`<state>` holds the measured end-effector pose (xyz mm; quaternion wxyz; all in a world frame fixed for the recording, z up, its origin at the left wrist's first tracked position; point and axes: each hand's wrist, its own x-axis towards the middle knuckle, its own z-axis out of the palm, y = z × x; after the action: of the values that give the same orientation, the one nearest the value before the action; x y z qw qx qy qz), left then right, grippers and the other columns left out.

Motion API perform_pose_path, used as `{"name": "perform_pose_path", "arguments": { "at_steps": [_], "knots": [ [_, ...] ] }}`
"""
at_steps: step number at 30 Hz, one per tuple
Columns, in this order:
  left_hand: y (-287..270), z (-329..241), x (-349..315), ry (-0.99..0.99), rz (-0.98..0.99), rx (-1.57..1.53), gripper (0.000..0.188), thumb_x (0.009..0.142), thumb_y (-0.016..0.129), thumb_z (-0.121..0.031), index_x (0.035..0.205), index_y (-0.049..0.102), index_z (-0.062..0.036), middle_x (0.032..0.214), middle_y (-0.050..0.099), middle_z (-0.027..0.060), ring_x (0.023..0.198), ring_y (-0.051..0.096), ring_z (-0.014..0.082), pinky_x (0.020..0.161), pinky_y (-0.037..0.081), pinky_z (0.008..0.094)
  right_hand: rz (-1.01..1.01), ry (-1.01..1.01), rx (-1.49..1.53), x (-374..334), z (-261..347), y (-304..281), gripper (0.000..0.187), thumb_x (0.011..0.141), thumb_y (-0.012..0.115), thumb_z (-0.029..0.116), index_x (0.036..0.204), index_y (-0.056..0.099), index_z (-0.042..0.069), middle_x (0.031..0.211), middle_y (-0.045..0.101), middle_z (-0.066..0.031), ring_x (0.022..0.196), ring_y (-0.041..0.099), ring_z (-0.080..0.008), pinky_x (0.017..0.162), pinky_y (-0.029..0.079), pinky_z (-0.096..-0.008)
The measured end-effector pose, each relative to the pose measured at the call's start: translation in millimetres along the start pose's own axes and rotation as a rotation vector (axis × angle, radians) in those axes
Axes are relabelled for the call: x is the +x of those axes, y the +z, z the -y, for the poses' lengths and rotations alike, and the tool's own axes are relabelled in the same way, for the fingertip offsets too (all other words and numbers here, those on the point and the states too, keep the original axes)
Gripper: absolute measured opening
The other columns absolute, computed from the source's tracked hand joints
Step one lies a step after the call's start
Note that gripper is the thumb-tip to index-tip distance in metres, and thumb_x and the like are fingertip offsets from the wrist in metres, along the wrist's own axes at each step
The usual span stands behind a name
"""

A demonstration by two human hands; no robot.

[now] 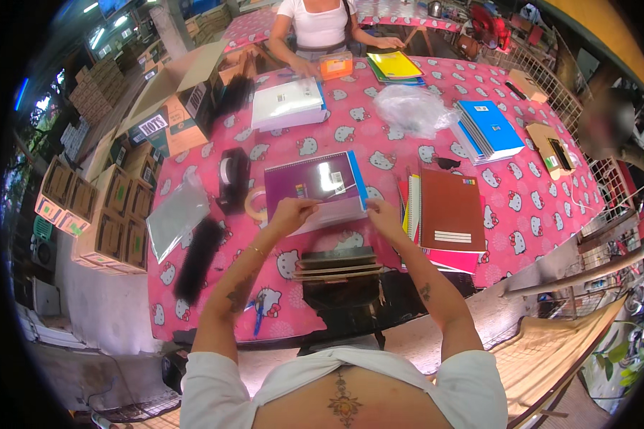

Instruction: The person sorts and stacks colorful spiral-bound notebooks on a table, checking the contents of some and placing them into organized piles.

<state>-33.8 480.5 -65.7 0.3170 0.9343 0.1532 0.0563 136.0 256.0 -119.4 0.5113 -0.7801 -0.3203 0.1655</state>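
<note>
The left hand (293,216) has its fingers pinched together on the near edge of a purple, rectangular, spiral-bound notebook (290,182); the right hand (384,219) touches the notebook's blue-edged right side near its lower corner, though whether those fingers grip cannot be told. The notebook lies on a bench (533,225) covered in pink, cat-printed cloth. Left of it sit a cream tape roll (255,212) and a black tape dispenser (232,182); right, a stacked reddish-brown spiral notebook (452,207). Farther off lies crumpled clear plastic (413,111).
</note>
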Motion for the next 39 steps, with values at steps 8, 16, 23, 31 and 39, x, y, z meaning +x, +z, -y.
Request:
{"name": "perform_pose_path", "arguments": {
  "at_steps": [8, 16, 23, 31, 39],
  "knots": [
    [28.5, -25.3, 0.4, 0.299, -0.224, 0.279, 0.036, 0.087, 0.068, -0.029, 0.119, 0.065, -0.0119, 0.111, 0.063, 0.0115, 0.1, 0.062, 0.0312, 0.082, 0.052, 0.0412, -0.157, -0.05, -0.077, 5.9, -11.6, 19.2, 0.041, 0.078, 0.055, 0.006, 0.117, 0.066, 0.0, 0.097, 0.062, -0.0197, 0.098, 0.06, -0.0346, 0.087, 0.048, -0.0388],
    [46.5, -26.5, 20.8, 0.413, -0.26, 0.236, 0.053, 0.087, 0.067, -0.038, 0.128, 0.056, -0.0062, 0.123, 0.056, 0.0178, 0.119, 0.051, 0.0346, 0.101, 0.041, 0.0441, -0.037, -0.101, -0.116, 4.0, 19.2, 3.6, 0.046, 0.083, 0.05, 0.003, 0.127, 0.061, 0.003, 0.119, 0.064, -0.0179, 0.112, 0.061, -0.0295, 0.096, 0.046, -0.0376],
    [43.8, -31.4, 33.4, 0.369, -0.285, 0.183, 0.036, 0.089, 0.06, -0.026, 0.118, 0.058, -0.0051, 0.113, 0.062, 0.019, 0.103, 0.059, 0.0383, 0.088, 0.045, 0.0496, 0.044, -0.033, 0.139, 10.8, 40.9, 10.4, 0.044, 0.081, 0.051, 0.003, 0.123, 0.064, 0.0, 0.119, 0.063, -0.0217, 0.113, 0.059, -0.0346, 0.099, 0.045, -0.0399],
    [37.5, -18.9, 53.3, 0.168, -0.37, 0.038, 0.022, 0.098, 0.046, -0.023, 0.097, 0.051, -0.0012, 0.067, 0.06, 0.0239, 0.065, 0.06, 0.0468, 0.06, 0.044, 0.0568, -0.17, -0.117, -0.527, -0.3, 33.1, 24.1, 0.046, 0.08, 0.066, 0.024, 0.121, 0.065, 0.003, 0.114, 0.056, -0.0172, 0.104, 0.056, -0.036, 0.089, 0.046, -0.0464],
    [35.5, -30.8, 45.9, 0.147, -0.245, 0.034, 0.029, 0.095, 0.051, -0.025, 0.11, 0.056, -0.0016, 0.077, 0.063, 0.0277, 0.073, 0.062, 0.0482, 0.064, 0.048, 0.0552, -0.152, -0.183, -0.278, 10.1, 37.6, 30.2, 0.048, 0.082, 0.063, 0.021, 0.128, 0.06, 0.007, 0.118, 0.06, -0.0154, 0.106, 0.058, -0.0367, 0.09, 0.047, -0.0487]
  ]
}}
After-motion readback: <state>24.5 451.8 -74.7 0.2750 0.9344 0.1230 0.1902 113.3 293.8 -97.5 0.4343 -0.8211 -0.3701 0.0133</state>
